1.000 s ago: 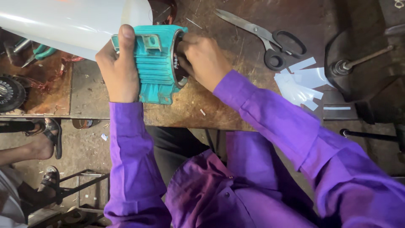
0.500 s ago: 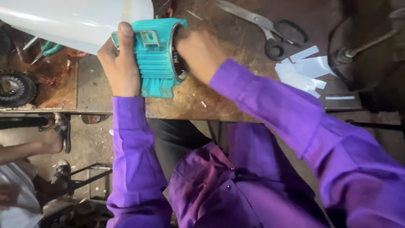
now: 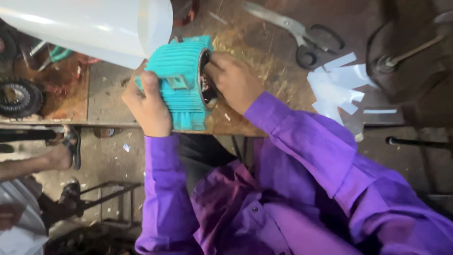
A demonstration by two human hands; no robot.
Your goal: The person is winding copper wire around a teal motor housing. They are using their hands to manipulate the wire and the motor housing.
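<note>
A teal ribbed motor housing (image 3: 181,82) lies on its side at the near edge of a worn wooden workbench (image 3: 264,56). My left hand (image 3: 147,107) grips its ribbed body from the near side, thumb up along the fins. My right hand (image 3: 231,80) is at the housing's open right end, fingers curled into the opening; I cannot see what they touch inside. Both arms wear purple sleeves.
A large white sheet or cylinder (image 3: 89,26) lies at the bench's far left, against the housing. Scissors (image 3: 297,33) and white paper cuttings (image 3: 337,87) lie to the right, beside a dark metal stand (image 3: 401,56). Another person's sandalled foot (image 3: 61,151) rests on the floor at left.
The housing has tilted and shifted toward the bench's near edge. My left hand slid lower on its body. My right hand stays at the open end.
</note>
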